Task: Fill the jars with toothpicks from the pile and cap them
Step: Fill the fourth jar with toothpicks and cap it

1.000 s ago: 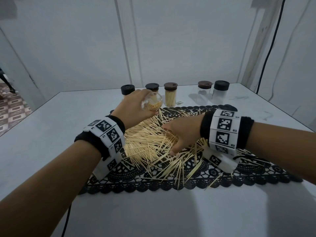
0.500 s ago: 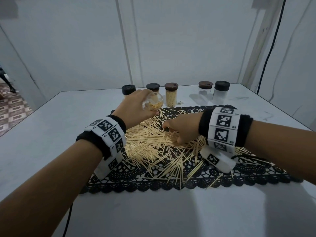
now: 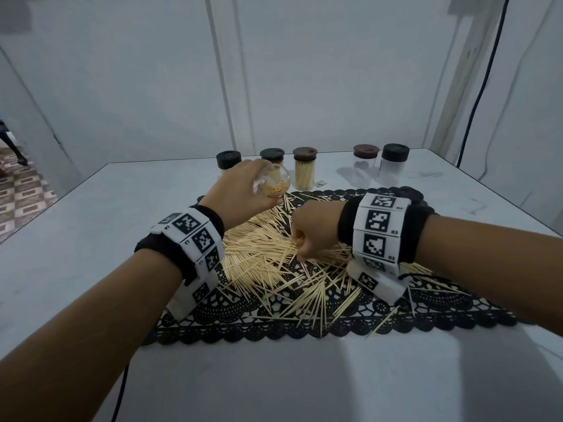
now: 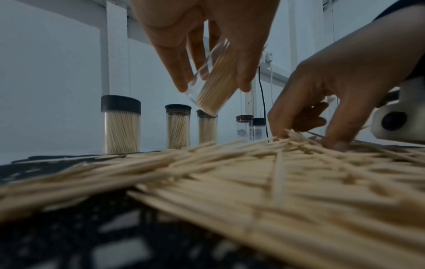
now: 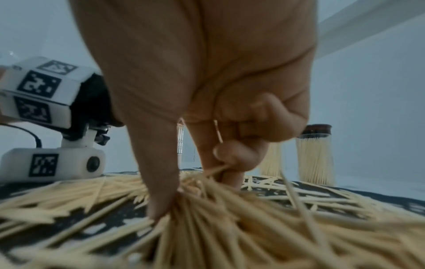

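A pale table (image 3: 91,226) stands against plain bluish-white walls (image 3: 137,86) (patterned floor tiles (image 3: 21,193) at left).

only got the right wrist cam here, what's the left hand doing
Observer: The left hand holds an uncapped jar above the mat's far edge, tilted, with its mouth turned toward the head camera.
Operator: is it full
Observer: No. The left wrist view shows toothpicks along one side of it and clear space beside them.
Operator: how many jars at the back
Observer: Five capped jars stand there. Three are full. The rightmost two, a brown-capped jar and a black-capped jar, look empty.
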A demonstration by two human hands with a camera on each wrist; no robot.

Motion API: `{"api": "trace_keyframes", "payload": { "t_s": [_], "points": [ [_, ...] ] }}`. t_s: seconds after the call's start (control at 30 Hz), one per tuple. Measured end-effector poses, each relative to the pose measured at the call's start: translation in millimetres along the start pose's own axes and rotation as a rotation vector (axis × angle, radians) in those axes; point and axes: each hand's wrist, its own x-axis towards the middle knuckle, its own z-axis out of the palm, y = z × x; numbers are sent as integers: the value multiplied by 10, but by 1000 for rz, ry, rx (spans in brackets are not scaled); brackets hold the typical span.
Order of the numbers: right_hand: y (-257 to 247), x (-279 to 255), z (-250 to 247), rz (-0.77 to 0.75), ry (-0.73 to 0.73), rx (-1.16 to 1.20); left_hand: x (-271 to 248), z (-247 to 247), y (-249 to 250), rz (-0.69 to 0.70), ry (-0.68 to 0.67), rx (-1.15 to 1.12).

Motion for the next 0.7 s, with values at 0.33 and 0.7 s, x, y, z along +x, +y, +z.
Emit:
{"api": "trace_keyframes", "payload": {
  "t_s": [0.33, 0.7],
  "points": [
    [-45, 40, -99, 27, -45, -44, -12, -8, 21, 12, 11, 0],
    [-49, 25, -96, 22, -3, -17, -2, -1, 1, 9, 22, 18]
  ]
}}
